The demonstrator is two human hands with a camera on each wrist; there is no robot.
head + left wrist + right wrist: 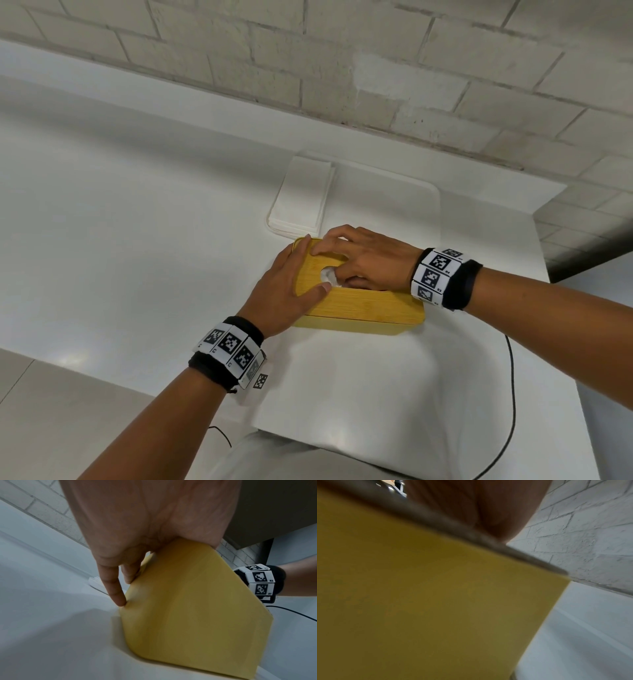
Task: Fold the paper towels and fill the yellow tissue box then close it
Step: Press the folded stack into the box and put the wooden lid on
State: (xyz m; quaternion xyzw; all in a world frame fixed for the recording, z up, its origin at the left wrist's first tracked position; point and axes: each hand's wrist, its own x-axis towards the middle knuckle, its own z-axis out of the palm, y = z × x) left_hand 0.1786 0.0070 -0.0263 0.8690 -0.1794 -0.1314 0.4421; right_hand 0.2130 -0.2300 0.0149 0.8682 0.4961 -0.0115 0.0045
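Note:
The yellow tissue box [359, 323] stands on the white table with its wooden lid [363, 301] on. My left hand [291, 274] clasps the box's left end, thumb on the lid; in the left wrist view its fingers [118, 596] run down the yellow box [188, 608] side. My right hand [346, 270] lies on the lid with its fingers curled at the round opening, pinching a white tuft of paper towel [328, 275]. The right wrist view shows only the blurred box [436, 601] and my palm [479, 507]. A stack of folded paper towels [301, 198] lies behind the box.
The towel stack rests on a flat white tray [394, 205] against the brick wall [376, 68]. A black cable [513, 394] hangs past the table's right edge. The table's front edge runs just below my wrists.

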